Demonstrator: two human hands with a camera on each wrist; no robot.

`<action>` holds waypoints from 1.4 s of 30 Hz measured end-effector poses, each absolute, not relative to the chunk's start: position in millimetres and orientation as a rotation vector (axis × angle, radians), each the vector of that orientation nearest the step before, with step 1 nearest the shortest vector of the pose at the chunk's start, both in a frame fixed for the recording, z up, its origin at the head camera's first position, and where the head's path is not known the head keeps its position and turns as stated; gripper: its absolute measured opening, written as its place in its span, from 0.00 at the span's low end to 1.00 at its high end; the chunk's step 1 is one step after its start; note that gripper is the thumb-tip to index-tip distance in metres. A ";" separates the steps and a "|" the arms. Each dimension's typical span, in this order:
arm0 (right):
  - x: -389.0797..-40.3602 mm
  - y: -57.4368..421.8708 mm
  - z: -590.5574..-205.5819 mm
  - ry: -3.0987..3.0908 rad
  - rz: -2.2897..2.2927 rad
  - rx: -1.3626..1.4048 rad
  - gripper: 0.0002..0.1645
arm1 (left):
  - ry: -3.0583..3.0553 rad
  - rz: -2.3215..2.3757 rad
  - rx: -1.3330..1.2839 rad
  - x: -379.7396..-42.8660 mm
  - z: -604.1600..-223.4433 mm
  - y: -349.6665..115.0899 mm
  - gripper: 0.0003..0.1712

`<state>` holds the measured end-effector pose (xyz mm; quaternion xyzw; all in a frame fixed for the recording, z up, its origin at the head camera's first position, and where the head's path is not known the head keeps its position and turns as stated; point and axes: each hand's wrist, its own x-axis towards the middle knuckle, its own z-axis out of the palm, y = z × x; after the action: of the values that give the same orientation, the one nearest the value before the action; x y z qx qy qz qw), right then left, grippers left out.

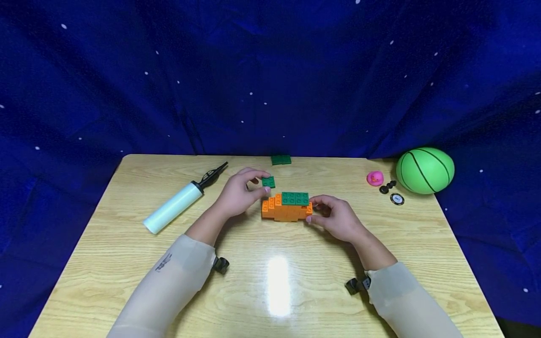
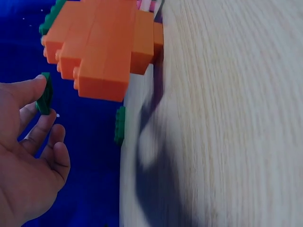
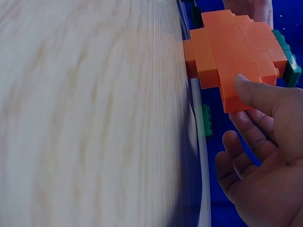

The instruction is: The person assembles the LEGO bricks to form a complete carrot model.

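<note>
My left hand [image 1: 237, 193] pinches a small thin green toy brick [image 1: 268, 182] between thumb and fingertip, up and left of an orange brick build [image 1: 287, 214]. In the left wrist view the green brick [image 2: 45, 93] stands on edge in the grip, apart from the orange bricks. The build is stepped at both ends and carries green studded bricks [image 1: 295, 199] on top. My right hand [image 1: 340, 220] holds its right end, and in the right wrist view the thumb presses the side of the orange bricks [image 3: 241, 54].
Another green brick [image 1: 281, 160] lies at the table's back edge. To the left is a hand pump [image 1: 175, 206]. On the right sit a pink rubber duck [image 1: 375, 178], small black pieces [image 1: 384, 189], a poker chip [image 1: 397, 199] and a green ball [image 1: 425, 170]. A blue curtain [image 1: 253, 84] hangs behind.
</note>
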<state>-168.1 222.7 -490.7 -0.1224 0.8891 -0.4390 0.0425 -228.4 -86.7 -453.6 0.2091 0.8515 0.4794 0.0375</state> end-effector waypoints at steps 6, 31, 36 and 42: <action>-167.6 222.0 -490.2 2.715 -1.360 -0.368 0.26 | 2.590 1.517 0.711 -220.4 -450.4 -88.1 0.18; -167.0 220.4 -488.5 2.704 -1.352 -0.365 0.26 | 2.544 1.459 0.874 -198.8 -449.6 -85.6 0.18; -167.1 218.8 -488.4 2.694 -1.350 -0.360 0.27 | 2.546 1.440 0.882 -198.8 -450.6 -86.1 0.18; -166.7 216.0 -489.9 2.684 -1.359 -0.360 0.28 | 2.544 1.432 0.867 -198.3 -450.3 -86.1 0.16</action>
<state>-166.7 216.0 -489.9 -0.1187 0.8844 -0.4479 0.0555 -198.3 -86.1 -450.3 0.2844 0.8344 0.4697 0.0481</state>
